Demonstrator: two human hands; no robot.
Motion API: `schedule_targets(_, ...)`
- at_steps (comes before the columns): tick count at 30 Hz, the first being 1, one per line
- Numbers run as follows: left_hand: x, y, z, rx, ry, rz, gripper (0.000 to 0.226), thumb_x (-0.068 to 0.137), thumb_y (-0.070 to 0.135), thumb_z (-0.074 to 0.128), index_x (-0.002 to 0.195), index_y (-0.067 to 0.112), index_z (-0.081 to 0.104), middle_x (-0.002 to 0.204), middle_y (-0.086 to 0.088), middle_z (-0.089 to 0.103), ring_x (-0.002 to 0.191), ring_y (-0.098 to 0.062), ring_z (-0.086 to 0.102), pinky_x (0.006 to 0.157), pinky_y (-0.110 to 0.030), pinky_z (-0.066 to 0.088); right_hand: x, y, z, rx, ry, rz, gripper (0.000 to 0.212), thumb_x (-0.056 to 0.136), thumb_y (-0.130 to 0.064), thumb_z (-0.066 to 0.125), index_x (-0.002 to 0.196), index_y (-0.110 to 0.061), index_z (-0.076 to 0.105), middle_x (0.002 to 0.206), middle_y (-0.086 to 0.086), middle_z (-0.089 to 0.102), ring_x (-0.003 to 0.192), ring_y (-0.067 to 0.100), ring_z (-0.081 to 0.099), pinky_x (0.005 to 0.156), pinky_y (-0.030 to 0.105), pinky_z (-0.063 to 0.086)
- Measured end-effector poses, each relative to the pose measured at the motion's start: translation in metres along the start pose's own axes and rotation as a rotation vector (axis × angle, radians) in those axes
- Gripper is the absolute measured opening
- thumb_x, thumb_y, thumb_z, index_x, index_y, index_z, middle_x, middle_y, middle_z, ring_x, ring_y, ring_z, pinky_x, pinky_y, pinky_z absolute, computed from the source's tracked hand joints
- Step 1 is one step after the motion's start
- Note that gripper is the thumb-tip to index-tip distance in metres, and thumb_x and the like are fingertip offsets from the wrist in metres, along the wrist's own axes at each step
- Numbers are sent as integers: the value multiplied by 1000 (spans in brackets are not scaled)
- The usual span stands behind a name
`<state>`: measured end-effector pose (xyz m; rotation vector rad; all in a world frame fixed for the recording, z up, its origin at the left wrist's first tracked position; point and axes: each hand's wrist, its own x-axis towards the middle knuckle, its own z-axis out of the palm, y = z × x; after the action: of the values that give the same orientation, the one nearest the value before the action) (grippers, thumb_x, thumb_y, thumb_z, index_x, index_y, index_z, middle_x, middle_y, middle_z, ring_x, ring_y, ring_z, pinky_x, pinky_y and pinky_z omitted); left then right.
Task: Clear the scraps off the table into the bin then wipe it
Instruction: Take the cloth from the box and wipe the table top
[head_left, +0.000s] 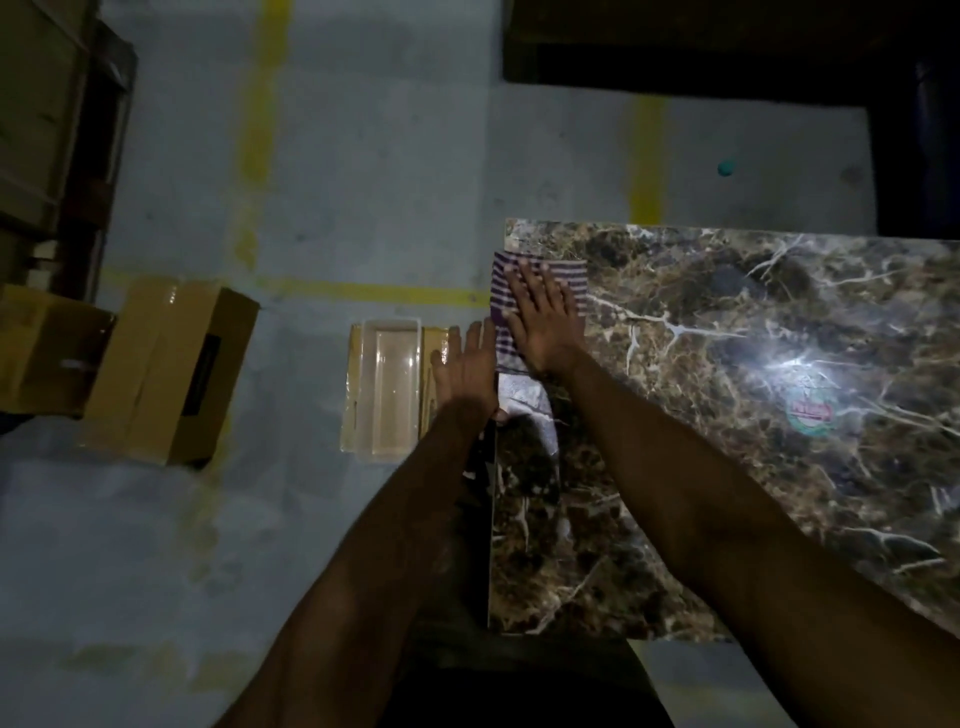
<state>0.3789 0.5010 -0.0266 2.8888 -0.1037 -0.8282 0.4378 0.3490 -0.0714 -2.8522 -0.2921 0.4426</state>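
Striped cloth (540, 291) lies at your marble table's (727, 415) upper-left corner, pressed flat under your right hand's (545, 325) straight fingers, while your left hand (467, 364) hovers open-fingered past the left edge above the clear bin (387, 389), holding nothing.

— What's sitting out on the floor (363, 156)?
— Brown cardboard boxes (171, 371) are lying at the left, yellow lines (262, 119) are crossing the concrete, and a small teal object (726, 167) is resting farther back.
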Motion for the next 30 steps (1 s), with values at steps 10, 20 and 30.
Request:
schedule_targets(10, -3, 4, 2, 39, 23, 66, 137, 69, 58, 86, 164, 12, -2, 172, -11, -4, 159, -32, -3, 125, -58, 1, -41, 5, 16, -6, 58, -68, 64, 110, -49, 11, 167, -20, 16, 175, 5, 11, 161, 29, 6, 129, 50, 12)
schedule_targets(20, 9, 13, -13, 216, -18, 74, 145, 66, 47, 92, 162, 15, -13, 171, -9, -13, 159, -32, -6, 123, -62, 5, 59, 3, -20, 26, 67, 36, 61, 112, -44, 24, 167, -25, 4, 175, 0, 0, 162, 26, -3, 129, 44, -1)
schedule_targets(30, 4, 10, -8, 262, 44, 161, 148, 64, 59, 88, 163, 15, -13, 168, -19, -20, 156, -37, -16, 121, -68, 3, 50, 22, -22, 7, 67, 19, 64, 108, -48, 14, 168, -26, 7, 175, 1, 3, 162, 26, 1, 128, 44, -1)
